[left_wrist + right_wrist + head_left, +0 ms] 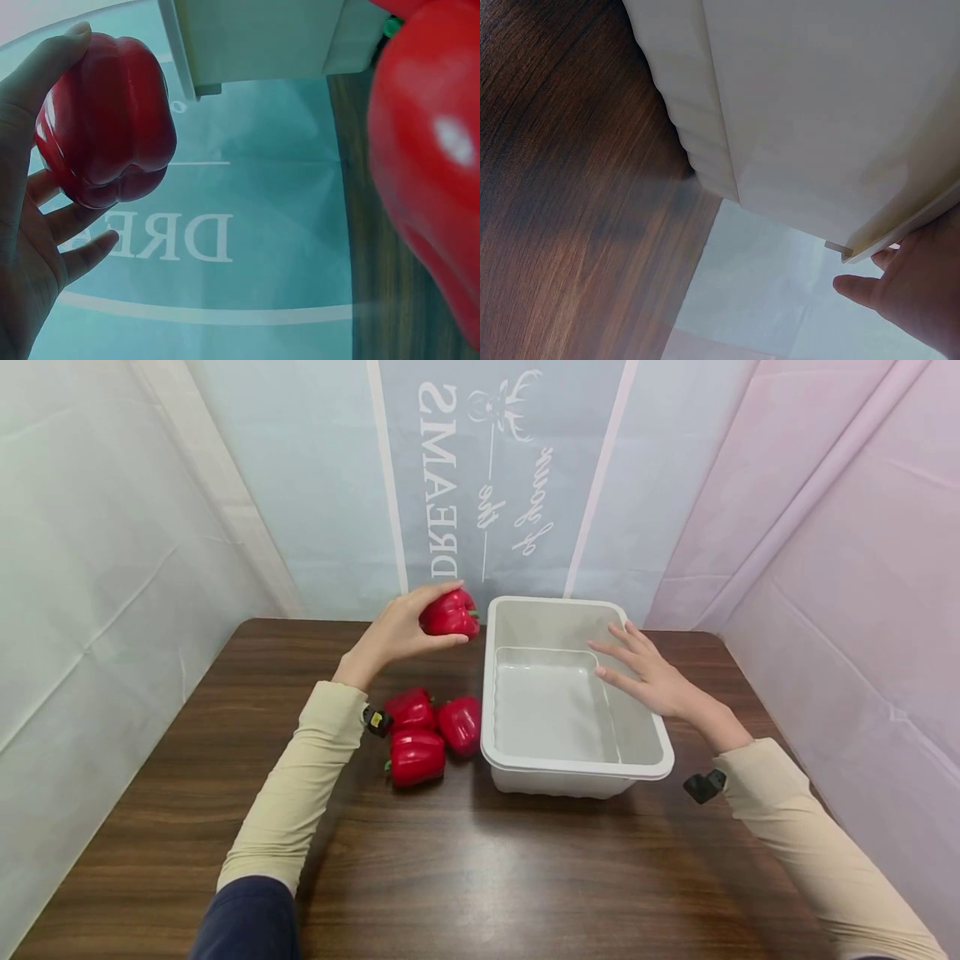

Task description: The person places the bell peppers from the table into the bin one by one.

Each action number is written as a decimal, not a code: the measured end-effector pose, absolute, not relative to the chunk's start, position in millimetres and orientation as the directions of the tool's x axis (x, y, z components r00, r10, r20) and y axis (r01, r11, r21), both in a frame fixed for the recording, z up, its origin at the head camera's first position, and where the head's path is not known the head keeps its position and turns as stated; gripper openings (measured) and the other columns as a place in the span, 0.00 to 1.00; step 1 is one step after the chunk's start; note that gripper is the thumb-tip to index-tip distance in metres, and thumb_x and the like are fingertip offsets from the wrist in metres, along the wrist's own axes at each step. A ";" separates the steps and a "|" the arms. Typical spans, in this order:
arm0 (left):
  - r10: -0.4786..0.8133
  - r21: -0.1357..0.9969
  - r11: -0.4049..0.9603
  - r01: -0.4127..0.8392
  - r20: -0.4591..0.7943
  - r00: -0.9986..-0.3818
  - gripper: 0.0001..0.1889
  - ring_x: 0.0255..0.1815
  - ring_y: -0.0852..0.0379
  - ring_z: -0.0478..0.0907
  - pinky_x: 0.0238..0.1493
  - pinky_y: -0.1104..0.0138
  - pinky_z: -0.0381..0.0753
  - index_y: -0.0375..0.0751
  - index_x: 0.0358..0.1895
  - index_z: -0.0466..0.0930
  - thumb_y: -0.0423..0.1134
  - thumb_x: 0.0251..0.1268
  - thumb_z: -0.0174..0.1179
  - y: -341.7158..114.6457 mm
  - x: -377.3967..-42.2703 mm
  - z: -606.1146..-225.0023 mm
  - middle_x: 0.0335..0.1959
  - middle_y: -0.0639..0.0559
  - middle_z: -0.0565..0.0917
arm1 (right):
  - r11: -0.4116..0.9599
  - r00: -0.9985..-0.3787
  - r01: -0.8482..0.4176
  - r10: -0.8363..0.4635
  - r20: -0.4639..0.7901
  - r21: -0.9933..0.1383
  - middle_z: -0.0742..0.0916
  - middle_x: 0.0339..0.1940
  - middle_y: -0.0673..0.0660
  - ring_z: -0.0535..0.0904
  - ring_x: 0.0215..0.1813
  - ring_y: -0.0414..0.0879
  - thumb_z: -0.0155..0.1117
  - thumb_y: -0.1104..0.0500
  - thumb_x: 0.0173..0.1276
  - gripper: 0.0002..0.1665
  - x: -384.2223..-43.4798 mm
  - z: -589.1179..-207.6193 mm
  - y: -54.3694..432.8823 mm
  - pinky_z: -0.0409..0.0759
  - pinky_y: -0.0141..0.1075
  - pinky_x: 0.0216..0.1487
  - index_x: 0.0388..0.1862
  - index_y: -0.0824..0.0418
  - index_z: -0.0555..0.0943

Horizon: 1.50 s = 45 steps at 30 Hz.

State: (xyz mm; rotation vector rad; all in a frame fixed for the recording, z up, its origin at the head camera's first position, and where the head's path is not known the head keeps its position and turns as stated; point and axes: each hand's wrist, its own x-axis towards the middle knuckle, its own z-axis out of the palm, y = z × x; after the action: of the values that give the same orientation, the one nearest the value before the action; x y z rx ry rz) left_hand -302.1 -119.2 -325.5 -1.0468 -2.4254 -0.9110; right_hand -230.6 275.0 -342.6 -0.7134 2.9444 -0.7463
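While the left hand [401,627] has a pepper [450,615] in its grip, the right hand [651,675] spreads wide over the right rim of the tub [577,767].
Raised just left of the tub, the pepper is above the desk [405,877], where three more peppers [417,758] lie.

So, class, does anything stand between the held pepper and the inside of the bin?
Only the bin's left rim lies between; whether the held pepper clears its height is unclear. No other object shows there.
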 end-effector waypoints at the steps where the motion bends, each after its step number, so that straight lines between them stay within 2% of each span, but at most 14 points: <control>1: 0.521 0.419 0.521 0.744 0.535 -0.665 0.39 0.52 0.57 0.75 0.48 0.63 0.78 0.56 0.66 0.66 0.56 0.47 0.68 -118.7 -302.1 -325.1 0.56 0.54 0.77 | 0.780 -0.895 -0.428 -0.438 0.089 -0.457 0.50 0.76 0.60 0.29 0.75 0.50 0.49 0.44 0.70 0.31 -230.6 -343.2 275.4 0.37 0.65 0.67 0.70 0.50 0.63; 25: 0.547 0.383 0.491 0.782 0.564 -0.619 0.39 0.54 0.58 0.74 0.49 0.64 0.78 0.54 0.66 0.67 0.57 0.47 0.67 -105.5 -298.6 -316.6 0.56 0.54 0.76 | 0.771 -0.889 -0.443 -0.445 0.111 -0.457 0.51 0.75 0.61 0.29 0.76 0.51 0.50 0.44 0.70 0.30 -230.4 -346.6 278.7 0.37 0.65 0.67 0.69 0.50 0.64; 40: 0.552 0.390 0.496 0.776 0.548 -0.628 0.39 0.53 0.58 0.74 0.48 0.64 0.78 0.51 0.65 0.68 0.59 0.47 0.66 -98.5 -300.1 -311.5 0.55 0.53 0.77 | 0.768 -0.886 -0.449 -0.450 0.115 -0.456 0.52 0.75 0.62 0.30 0.76 0.52 0.50 0.45 0.70 0.30 -232.1 -347.4 278.3 0.37 0.65 0.67 0.69 0.49 0.64; 45: 0.555 0.385 0.505 0.772 0.540 -0.633 0.39 0.53 0.58 0.73 0.47 0.65 0.78 0.54 0.66 0.66 0.59 0.48 0.66 -96.5 -301.5 -312.2 0.55 0.54 0.76 | 0.766 -0.885 -0.449 -0.451 0.113 -0.461 0.52 0.75 0.62 0.30 0.76 0.51 0.50 0.44 0.70 0.30 -232.8 -346.8 278.0 0.37 0.65 0.67 0.69 0.49 0.64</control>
State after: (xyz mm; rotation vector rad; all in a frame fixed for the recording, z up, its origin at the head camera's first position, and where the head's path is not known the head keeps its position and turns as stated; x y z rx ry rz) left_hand -301.5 -96.5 -312.2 -1.1062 -2.4054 -0.8719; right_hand -232.8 278.0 -346.8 -0.7516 2.9475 -0.7675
